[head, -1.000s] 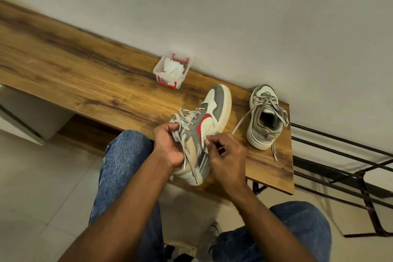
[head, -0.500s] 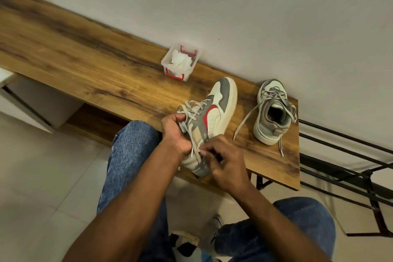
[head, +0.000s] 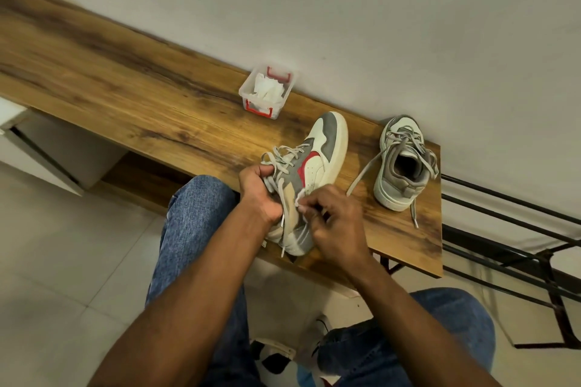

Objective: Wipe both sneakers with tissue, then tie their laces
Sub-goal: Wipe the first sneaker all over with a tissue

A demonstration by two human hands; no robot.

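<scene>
Head view. Wooden bench (head: 132,94) along plain pale wall, tiled floor below, black metal rack (head: 515,248) off the right end.

Near sneaker (head: 317,163) tipped on its side at bench front edge, toe toward wall, laces (head: 284,155) loose and untied. Left hand (head: 259,195) clenched around collar and upper laces, steadying. Right hand (head: 336,229) pinching small wad of tissue (head: 299,198) against grey side panel; wiping step, by the look of it.

Second sneaker (head: 404,163) upright, well apart to the right, laces trailing over bench.

Handling, judged: shoe light, upper soft and yielding, sole stiff; best held at collar or heel. Tissue flimsy, likely to tear or shed under hard rubbing. Loose laces limp, prone to snag under fingers.

Clear tub with red clips (head: 267,91) near wall, holding more tissue, within reach. Nothing blocking; denim knees close beneath bench edge.
</scene>
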